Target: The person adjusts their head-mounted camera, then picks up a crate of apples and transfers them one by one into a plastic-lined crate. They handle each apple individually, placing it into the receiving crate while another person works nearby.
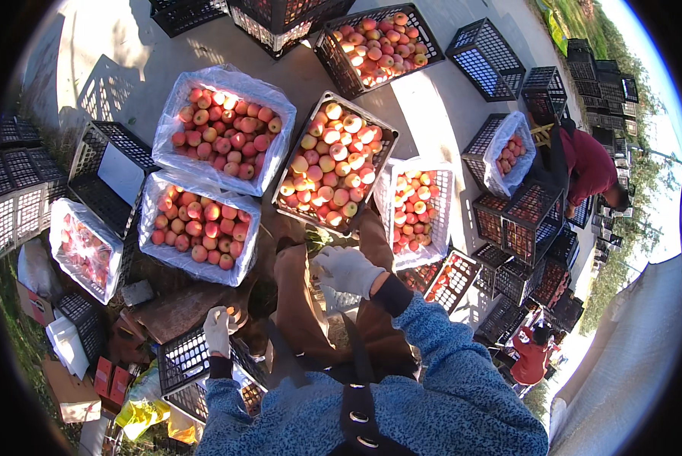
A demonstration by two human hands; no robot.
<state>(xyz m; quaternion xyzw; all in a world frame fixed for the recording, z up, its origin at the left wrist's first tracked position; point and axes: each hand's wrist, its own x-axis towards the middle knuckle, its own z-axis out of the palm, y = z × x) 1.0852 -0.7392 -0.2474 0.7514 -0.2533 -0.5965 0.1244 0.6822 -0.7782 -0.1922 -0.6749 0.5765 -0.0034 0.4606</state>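
Observation:
My right hand (345, 272), in a pale knit glove, hangs over my lap between my knees, its fingers bent downward. The palm side is hidden, so I cannot tell whether it holds anything. Off to the left, my gloved left hand (218, 330) is above the rim of a black plastic crate (181, 359). A small orange-brown thing (237, 314) shows beside its fingertips; whether it is gripped is unclear. Before my knees a black plastic crate full of red and yellow apples (332, 159) stands tilted. Plastic-lined crates of apples (227, 134) (201, 228) (415, 211) flank it.
Another apple crate (380, 48) stands farther ahead, near an unfilled black crate (486, 60). On the right, a person in a dark red top (591, 159) bends by stacked crates (517, 222); another person in red (529, 356) is behind. Cardboard boxes (70, 387) lie at left.

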